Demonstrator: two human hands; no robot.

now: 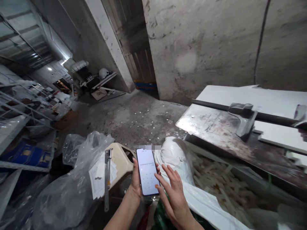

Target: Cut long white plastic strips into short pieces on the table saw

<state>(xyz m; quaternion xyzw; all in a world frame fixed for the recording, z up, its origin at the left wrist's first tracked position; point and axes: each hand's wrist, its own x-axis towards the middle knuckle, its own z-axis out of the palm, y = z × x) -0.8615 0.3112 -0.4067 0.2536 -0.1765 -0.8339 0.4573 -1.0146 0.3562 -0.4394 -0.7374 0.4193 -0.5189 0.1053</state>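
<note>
A smartphone with a lit, pale screen is held upright in my left hand, whose fingers wrap round its edge and back. The screen shows a keypad and an orange key at its lower right. Over the right side of the phone is my right hand, its fingers spread and holding nothing, one fingertip near the orange key. Left of the phone, a caliper lies across white papers on a beige stool.
At the right is a metal worktable with a fence and clamp-like fitting. Below it, many pale offcuts fill a container. Clear plastic bags lie at the left, near shelves. A white sack stands behind my right hand.
</note>
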